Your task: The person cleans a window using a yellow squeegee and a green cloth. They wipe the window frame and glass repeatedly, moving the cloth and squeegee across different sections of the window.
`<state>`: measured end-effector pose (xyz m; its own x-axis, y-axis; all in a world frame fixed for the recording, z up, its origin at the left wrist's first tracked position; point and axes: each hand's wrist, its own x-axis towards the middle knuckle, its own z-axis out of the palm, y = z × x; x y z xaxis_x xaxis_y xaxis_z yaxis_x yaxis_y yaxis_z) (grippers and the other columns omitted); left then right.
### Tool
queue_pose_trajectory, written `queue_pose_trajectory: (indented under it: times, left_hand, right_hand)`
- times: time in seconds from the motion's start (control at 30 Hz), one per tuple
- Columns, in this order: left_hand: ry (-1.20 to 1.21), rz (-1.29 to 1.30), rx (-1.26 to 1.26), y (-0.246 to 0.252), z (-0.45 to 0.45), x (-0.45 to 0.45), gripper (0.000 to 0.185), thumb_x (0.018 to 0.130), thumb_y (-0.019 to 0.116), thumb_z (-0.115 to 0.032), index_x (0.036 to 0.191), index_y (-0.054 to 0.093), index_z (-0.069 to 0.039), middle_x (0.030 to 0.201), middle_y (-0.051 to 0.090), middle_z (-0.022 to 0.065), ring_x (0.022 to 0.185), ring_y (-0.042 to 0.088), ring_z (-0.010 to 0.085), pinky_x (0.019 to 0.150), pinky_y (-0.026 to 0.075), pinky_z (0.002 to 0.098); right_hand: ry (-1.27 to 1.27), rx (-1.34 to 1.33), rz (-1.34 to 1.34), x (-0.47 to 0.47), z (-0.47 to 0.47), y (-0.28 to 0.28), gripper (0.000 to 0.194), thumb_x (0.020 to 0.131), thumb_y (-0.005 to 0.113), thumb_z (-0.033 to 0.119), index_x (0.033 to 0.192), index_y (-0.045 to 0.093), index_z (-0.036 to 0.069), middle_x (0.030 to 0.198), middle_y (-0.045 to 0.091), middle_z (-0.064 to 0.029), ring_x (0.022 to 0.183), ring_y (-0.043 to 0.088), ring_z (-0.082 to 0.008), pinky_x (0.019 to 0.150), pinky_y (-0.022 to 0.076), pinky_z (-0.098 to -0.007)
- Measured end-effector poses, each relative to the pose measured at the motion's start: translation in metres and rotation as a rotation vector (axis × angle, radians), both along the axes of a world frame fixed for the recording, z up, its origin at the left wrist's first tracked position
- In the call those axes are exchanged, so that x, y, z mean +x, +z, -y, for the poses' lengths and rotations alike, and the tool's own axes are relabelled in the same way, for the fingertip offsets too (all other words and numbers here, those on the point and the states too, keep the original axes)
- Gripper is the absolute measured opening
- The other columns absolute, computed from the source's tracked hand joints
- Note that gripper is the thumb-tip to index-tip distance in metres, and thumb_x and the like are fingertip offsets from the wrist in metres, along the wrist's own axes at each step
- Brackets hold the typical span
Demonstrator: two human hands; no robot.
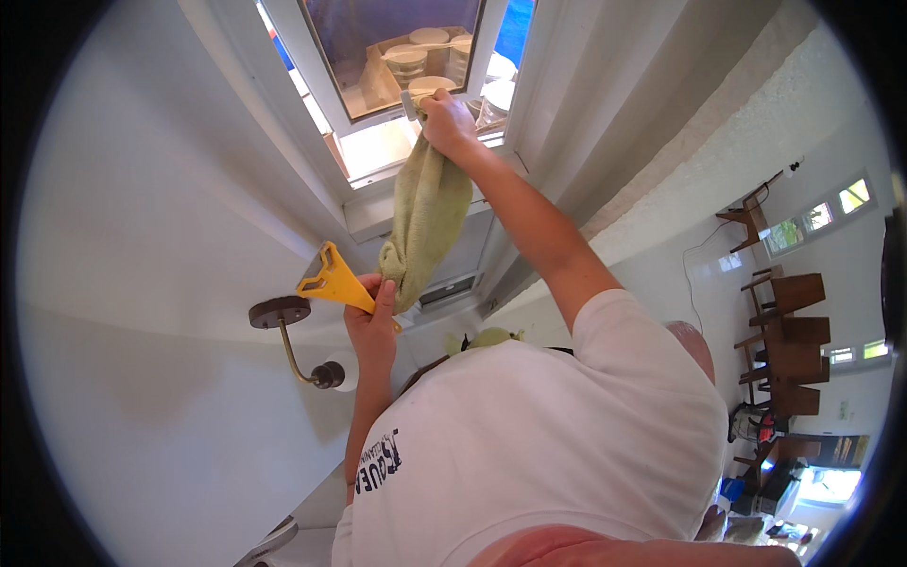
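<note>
A light green terry cloth (429, 212) hangs in a long fold between my two hands. My right hand (448, 124) is raised and grips its upper end, against the lower frame of an open window sash (333, 92). Beside those fingers is a small pale piece (409, 105), perhaps the window handle. Lower down, my left hand (372, 329) holds a yellow plastic scraper (336, 283), its wide head pointing up and left. The thumb of that hand also presses on the cloth's lower end.
A wall lamp (289, 347) with a brass arm juts out close to my left hand. Behind the glass are several white-lidded tubs (407, 57) in a cardboard box. A ribbed pale curtain or panel (567, 99) runs right of the window. Wooden chairs (797, 290) stand far right.
</note>
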<state>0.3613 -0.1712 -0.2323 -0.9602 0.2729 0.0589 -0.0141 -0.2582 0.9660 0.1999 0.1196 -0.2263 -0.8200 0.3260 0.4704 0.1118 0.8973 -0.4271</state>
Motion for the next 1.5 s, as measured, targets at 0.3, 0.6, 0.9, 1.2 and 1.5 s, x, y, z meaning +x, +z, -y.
queue_pose_trajectory:
  times: [0.3, 0.6, 0.9, 1.2, 1.5]
  left_hand:
    - [-0.038, 0.042, -0.001, -0.002, -0.007, -0.003, 0.015, 0.085, 0.060, -0.014, 0.094, 0.054, -0.004, 0.081, 0.053, -0.0015, 0.071, 0.045, 0.0047, 0.066, 0.038, 0.0185]
    - [0.033, 0.035, 0.015, -0.006, -0.003, 0.000, 0.015, 0.084, 0.061, -0.015, 0.094, 0.054, -0.005, 0.078, 0.052, -0.0018, 0.064, 0.044, 0.0044, 0.056, 0.037, 0.0191]
    - [0.063, 0.044, -0.014, -0.002, 0.002, 0.002, 0.017, 0.084, 0.061, -0.014, 0.095, 0.053, -0.004, 0.076, 0.053, -0.0013, 0.062, 0.045, 0.0051, 0.055, 0.038, 0.0193]
    - [-0.024, 0.025, 0.008, -0.003, -0.005, -0.001, 0.020, 0.083, 0.063, -0.016, 0.096, 0.054, -0.004, 0.075, 0.054, -0.0010, 0.062, 0.046, 0.0050, 0.055, 0.038, 0.0190]
    - [-0.035, 0.046, -0.030, -0.008, -0.004, -0.002, 0.016, 0.084, 0.061, -0.015, 0.094, 0.054, -0.004, 0.076, 0.054, -0.0001, 0.062, 0.046, 0.0056, 0.054, 0.039, 0.0199]
  right_hand:
    - [0.075, -0.399, -0.141, 0.017, -0.026, -0.003, 0.034, 0.071, 0.045, 0.001, 0.100, 0.062, 0.003, 0.105, 0.054, -0.0186, 0.103, 0.049, -0.0345, 0.089, 0.0391, -0.0369]
    - [0.013, -0.006, -0.179, 0.007, 0.015, -0.005, 0.020, 0.071, 0.052, 0.004, 0.088, 0.062, 0.006, 0.103, 0.050, -0.0179, 0.093, 0.052, -0.0363, 0.080, 0.0444, -0.0417]
    - [-0.291, -0.104, 0.007, 0.021, -0.008, -0.001, 0.026, 0.074, 0.051, 0.007, 0.098, 0.054, -0.003, 0.109, 0.047, -0.0224, 0.097, 0.053, -0.0374, 0.082, 0.0455, -0.0431]
    - [-0.332, -0.079, 0.226, 0.012, -0.004, 0.015, 0.031, 0.083, 0.046, 0.014, 0.109, 0.044, -0.001, 0.109, 0.053, -0.0188, 0.096, 0.058, -0.0318, 0.079, 0.0485, -0.0384]
    - [-0.326, 0.011, 0.369, 0.016, -0.007, 0.023, 0.033, 0.081, 0.050, 0.021, 0.106, 0.054, 0.000, 0.108, 0.057, -0.0180, 0.097, 0.059, -0.0284, 0.075, 0.0487, -0.0377]
